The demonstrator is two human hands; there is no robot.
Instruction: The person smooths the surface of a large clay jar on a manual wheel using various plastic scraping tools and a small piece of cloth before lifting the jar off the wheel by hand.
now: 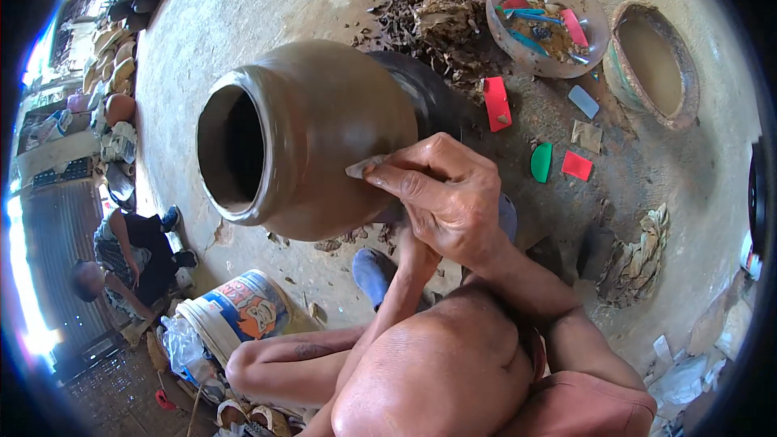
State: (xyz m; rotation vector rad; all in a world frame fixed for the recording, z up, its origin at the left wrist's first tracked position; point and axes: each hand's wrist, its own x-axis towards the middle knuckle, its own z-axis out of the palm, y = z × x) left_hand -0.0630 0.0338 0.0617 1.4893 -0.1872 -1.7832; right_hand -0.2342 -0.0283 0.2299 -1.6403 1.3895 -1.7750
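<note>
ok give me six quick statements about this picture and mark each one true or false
1. The right hand pinches a small flat scraper at the outer wall of the clay pot. True.
2. The clay pot's opening faces the right edge of the picture. False: it faces left.
3. The left hand is partly hidden behind the right hand. True.
4. The basin at upper right is filled with leaves. False: the basin holds cloudy liquid.
5. A green piece lies near a red piece. True.
6. Nobody else is in view. False: another person shows at the left.
</note>
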